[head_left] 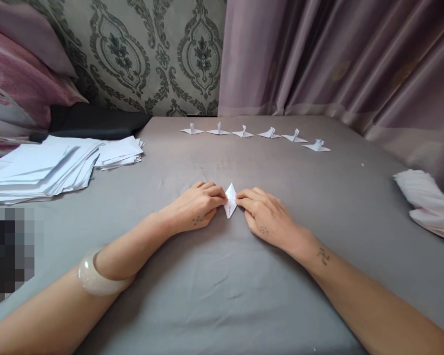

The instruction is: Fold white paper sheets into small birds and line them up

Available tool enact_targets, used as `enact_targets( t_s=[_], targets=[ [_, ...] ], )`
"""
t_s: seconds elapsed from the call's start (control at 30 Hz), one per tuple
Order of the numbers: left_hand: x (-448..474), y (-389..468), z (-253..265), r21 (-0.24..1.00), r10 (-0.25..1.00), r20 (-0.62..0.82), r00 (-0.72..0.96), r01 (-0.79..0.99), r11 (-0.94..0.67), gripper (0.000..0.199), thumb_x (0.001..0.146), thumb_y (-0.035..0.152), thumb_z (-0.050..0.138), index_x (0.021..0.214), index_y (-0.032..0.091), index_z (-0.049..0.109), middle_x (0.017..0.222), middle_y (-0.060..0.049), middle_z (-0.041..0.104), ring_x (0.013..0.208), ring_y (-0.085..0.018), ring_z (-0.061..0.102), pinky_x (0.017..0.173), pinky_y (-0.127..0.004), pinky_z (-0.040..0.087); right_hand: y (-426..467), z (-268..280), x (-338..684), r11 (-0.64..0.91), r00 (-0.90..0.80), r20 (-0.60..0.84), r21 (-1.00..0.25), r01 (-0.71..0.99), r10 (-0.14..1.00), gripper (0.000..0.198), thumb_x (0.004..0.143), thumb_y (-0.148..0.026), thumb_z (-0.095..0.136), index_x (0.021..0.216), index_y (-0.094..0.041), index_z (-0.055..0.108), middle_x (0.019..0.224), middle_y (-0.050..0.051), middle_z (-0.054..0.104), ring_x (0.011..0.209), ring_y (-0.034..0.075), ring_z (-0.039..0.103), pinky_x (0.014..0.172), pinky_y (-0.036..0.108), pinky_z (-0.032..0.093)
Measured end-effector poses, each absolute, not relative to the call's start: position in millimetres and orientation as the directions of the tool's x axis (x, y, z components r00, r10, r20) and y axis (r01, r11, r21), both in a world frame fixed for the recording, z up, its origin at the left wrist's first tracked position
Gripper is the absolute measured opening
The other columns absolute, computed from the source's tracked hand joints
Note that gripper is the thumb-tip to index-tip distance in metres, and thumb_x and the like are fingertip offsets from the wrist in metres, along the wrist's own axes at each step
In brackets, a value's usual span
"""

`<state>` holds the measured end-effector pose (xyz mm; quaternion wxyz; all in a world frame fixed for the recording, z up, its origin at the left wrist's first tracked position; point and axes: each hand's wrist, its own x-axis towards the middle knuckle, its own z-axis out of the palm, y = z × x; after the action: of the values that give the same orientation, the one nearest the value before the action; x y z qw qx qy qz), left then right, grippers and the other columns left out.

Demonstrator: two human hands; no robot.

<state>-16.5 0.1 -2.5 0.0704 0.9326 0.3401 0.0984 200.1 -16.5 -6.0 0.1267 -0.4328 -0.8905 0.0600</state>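
Note:
A small folded paper diamond (pixel 231 199) lies on the grey cloth-covered surface (pixel 222 276), one point aimed away from me and one toward me. A slit runs up the middle of its near half. My left hand (pixel 202 204) pinches its left corner between thumb and fingers. On the opposite corner, the fingertips of my right hand (pixel 264 214) are pressed together in the same way. Both palms face down, and the curled fingers partly hide the diamond's side corners.
Several folded paper birds (pixel 244 131) stand in a row along the far side. Stacks of white paper sheets (pixel 40 167) lie at the left, before a black cloth item (pixel 99 121). Crumpled white fabric (pixel 425 202) is at the right edge; curtains (pixel 299 54) hang behind.

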Motion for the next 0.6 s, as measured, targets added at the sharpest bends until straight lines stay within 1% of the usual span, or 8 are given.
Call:
enact_targets(
  t_s=[0.1,0.2,0.27,0.33,0.4,0.43,0.47,0.6],
  targets=[
    [-16,0,-3,0.222,0.656,0.152,0.739,0.622,-0.751,0.041,0.081,0.006,0.039,0.108,0.018,0.067,0.113,-0.008,0.066,0.100,-0.022,0.058,0.087,-0.036,0.043,-15,-7,200,0.620,-0.598,0.164,-0.211,0.755,0.784,0.038,0.087,-0.004,0.038,0.099,-0.023,0.069,0.110,0.003,0.067,0.093,0.020,0.055,0.071,0.033,0.042],
    [-13,-1,-6,0.321,0.707,0.203,0.677,0.636,-0.702,0.038,0.077,0.007,0.044,0.102,0.019,0.069,0.108,-0.007,0.068,0.097,-0.021,0.059,0.083,-0.033,0.046,-12,-7,200,0.613,-0.589,0.171,-0.236,0.754,0.790,0.037,0.088,-0.005,0.039,0.098,-0.024,0.070,0.110,0.003,0.066,0.096,0.020,0.055,0.074,0.032,0.042],
    [-10,0,-7,0.426,0.768,0.222,0.601,0.649,-0.631,0.030,0.077,0.012,0.047,0.095,0.019,0.070,0.102,-0.007,0.068,0.093,-0.021,0.060,0.080,-0.031,0.047,-11,-8,200,0.606,-0.580,0.176,-0.249,0.755,0.795,0.036,0.087,-0.006,0.040,0.098,-0.024,0.070,0.110,0.004,0.065,0.097,0.020,0.055,0.076,0.032,0.042],
    [-6,1,-9,0.537,0.846,0.210,0.490,0.665,-0.519,0.022,0.082,0.019,0.049,0.087,0.018,0.069,0.095,-0.007,0.067,0.084,-0.018,0.061,0.076,-0.029,0.048,-11,-8,200,0.594,-0.568,0.174,-0.271,0.757,0.804,0.035,0.086,-0.007,0.042,0.096,-0.024,0.071,0.110,0.004,0.065,0.098,0.020,0.055,0.076,0.032,0.042],
    [-2,4,-12,0.620,0.924,0.179,0.337,0.690,-0.372,0.024,0.086,0.030,0.049,0.079,0.016,0.067,0.089,-0.007,0.064,0.074,-0.015,0.059,0.071,-0.029,0.047,-10,-7,200,0.577,-0.554,0.169,-0.301,0.759,0.816,0.034,0.085,-0.007,0.043,0.094,-0.024,0.071,0.110,0.003,0.066,0.098,0.020,0.056,0.074,0.032,0.043],
    [0,6,-13,0.639,0.951,0.163,0.263,0.706,-0.305,0.027,0.086,0.036,0.051,0.077,0.015,0.065,0.087,-0.007,0.062,0.071,-0.015,0.058,0.069,-0.029,0.047,-10,-7,200,0.572,-0.548,0.169,-0.311,0.759,0.819,0.034,0.085,-0.007,0.043,0.093,-0.025,0.072,0.109,0.003,0.066,0.098,0.019,0.056,0.074,0.031,0.043],
    [1,8,-15,0.648,0.962,0.145,0.229,0.713,-0.268,0.029,0.084,0.040,0.053,0.075,0.015,0.065,0.087,-0.007,0.060,0.071,-0.015,0.057,0.070,-0.030,0.047,-11,-7,200,0.570,-0.546,0.171,-0.316,0.758,0.820,0.034,0.084,-0.007,0.043,0.093,-0.025,0.072,0.109,0.003,0.066,0.098,0.019,0.057,0.074,0.031,0.043],
    [5,13,-23,0.697,0.972,0.113,0.206,0.680,-0.225,0.026,0.076,0.040,0.062,0.075,0.014,0.066,0.095,-0.007,0.056,0.077,-0.015,0.056,0.076,-0.030,0.048,-13,-6,199,0.562,-0.525,0.201,-0.295,0.773,0.827,0.033,0.084,-0.009,0.043,0.093,-0.024,0.072,0.107,0.003,0.068,0.097,0.020,0.058,0.072,0.031,0.043]
  ],
)
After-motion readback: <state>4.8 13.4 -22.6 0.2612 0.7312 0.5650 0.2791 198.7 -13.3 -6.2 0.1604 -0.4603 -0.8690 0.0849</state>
